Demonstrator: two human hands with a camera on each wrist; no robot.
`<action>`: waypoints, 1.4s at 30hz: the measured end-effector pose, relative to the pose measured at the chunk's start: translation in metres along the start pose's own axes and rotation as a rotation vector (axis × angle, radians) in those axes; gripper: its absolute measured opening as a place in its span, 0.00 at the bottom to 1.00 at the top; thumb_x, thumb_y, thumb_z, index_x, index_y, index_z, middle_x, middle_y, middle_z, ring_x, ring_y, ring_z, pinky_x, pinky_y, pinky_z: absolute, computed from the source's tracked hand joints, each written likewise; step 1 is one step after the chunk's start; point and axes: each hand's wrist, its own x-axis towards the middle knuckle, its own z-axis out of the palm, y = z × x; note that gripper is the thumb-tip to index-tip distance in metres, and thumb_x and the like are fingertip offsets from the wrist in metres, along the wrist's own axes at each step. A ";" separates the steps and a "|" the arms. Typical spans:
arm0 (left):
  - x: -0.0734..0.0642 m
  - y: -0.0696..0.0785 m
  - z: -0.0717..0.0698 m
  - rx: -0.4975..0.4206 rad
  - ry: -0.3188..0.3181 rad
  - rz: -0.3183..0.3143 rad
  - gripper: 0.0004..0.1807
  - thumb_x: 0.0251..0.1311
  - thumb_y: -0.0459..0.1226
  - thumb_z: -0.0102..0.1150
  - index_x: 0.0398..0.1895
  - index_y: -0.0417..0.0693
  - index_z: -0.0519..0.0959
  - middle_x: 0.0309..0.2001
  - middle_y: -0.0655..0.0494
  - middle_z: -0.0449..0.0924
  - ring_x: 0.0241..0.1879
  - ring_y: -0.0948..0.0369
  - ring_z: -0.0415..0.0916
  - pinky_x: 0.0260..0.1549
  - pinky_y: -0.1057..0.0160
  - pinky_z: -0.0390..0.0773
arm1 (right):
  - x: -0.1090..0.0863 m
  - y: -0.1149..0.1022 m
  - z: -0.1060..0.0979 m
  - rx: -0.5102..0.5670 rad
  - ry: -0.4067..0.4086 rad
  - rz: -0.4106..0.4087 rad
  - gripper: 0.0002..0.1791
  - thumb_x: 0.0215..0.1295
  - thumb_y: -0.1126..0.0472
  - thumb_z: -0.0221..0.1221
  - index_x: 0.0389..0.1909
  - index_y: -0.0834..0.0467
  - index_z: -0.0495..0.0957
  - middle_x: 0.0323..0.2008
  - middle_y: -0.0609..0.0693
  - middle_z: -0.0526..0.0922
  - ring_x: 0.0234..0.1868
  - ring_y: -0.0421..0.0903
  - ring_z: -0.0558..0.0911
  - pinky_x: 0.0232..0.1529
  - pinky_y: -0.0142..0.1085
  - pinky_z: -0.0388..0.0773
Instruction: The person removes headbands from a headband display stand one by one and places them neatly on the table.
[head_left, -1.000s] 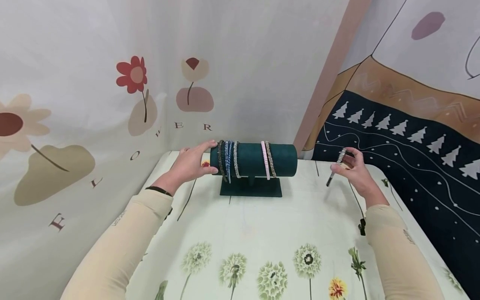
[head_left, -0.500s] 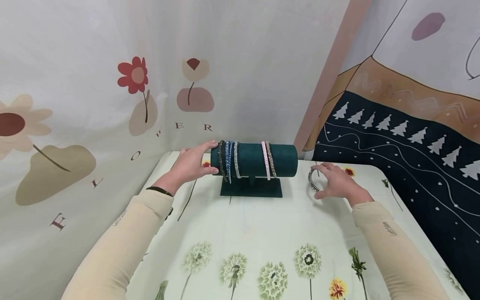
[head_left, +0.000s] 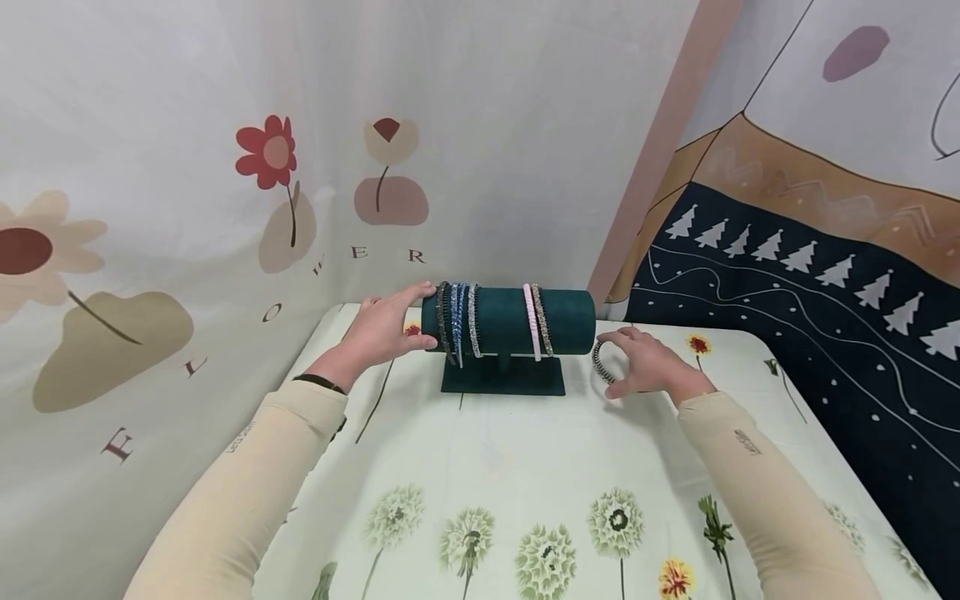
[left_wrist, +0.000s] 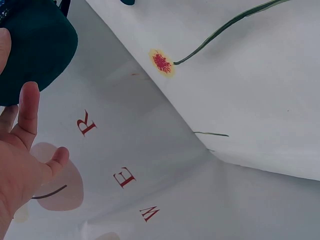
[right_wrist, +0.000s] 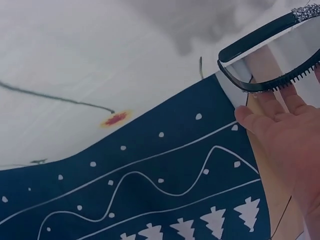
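A dark green padded roll stand (head_left: pixel 504 325) stands upright on the table, with several glittery headbands round it. At its left end, grey and blue headbands (head_left: pixel 457 321) sit close together. Further right are a pink headband (head_left: pixel 532 321) and a gold-toned one (head_left: pixel 542 321). My left hand (head_left: pixel 378 327) holds the roll's left end; in the left wrist view some fingers are extended beside it. Just off the roll's right end, my right hand (head_left: pixel 648 362) holds a black toothed headband (right_wrist: pixel 260 42) with sparkling stones, between thumb and fingers. Part of that headband lies outside the right wrist view.
A white cloth with printed flowers covers the table (head_left: pixel 495 450). Behind and to the left hangs a pale printed curtain (head_left: pixel 487 167). On the right is a dark blue cloth with white trees (head_left: pixel 810 333), past the table's edge.
My right hand has carried the headband leftward to the roll's right end, turning it so its curve shows. My left hand has stayed on the roll's left end.
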 end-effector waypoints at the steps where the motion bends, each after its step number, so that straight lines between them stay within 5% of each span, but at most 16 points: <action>1: 0.000 0.000 0.000 -0.001 0.000 0.000 0.52 0.61 0.52 0.78 0.85 0.58 0.60 0.87 0.54 0.56 0.80 0.45 0.65 0.81 0.29 0.48 | 0.001 -0.001 0.001 0.005 -0.006 0.004 0.57 0.50 0.44 0.83 0.80 0.49 0.65 0.78 0.68 0.63 0.72 0.72 0.69 0.68 0.72 0.74; 22: 0.001 0.003 0.000 -0.007 -0.009 -0.002 0.52 0.61 0.51 0.78 0.85 0.58 0.59 0.87 0.54 0.55 0.81 0.45 0.64 0.82 0.29 0.47 | 0.022 0.001 0.026 0.021 -0.149 0.135 0.62 0.45 0.44 0.86 0.81 0.50 0.64 0.78 0.64 0.65 0.74 0.66 0.71 0.71 0.69 0.72; 36: 0.002 0.002 0.000 -0.021 -0.010 -0.015 0.53 0.61 0.51 0.78 0.85 0.59 0.59 0.87 0.55 0.55 0.80 0.44 0.65 0.82 0.30 0.47 | 0.024 -0.003 0.028 0.013 -0.177 0.114 0.59 0.45 0.48 0.87 0.79 0.48 0.68 0.79 0.62 0.67 0.77 0.65 0.69 0.73 0.67 0.72; 42: 0.001 0.001 0.000 -0.027 -0.010 -0.018 0.53 0.61 0.51 0.78 0.85 0.59 0.59 0.87 0.55 0.55 0.81 0.44 0.64 0.82 0.30 0.47 | 0.024 0.001 0.031 0.009 -0.177 0.120 0.58 0.45 0.47 0.86 0.80 0.44 0.69 0.82 0.63 0.60 0.80 0.69 0.59 0.72 0.71 0.69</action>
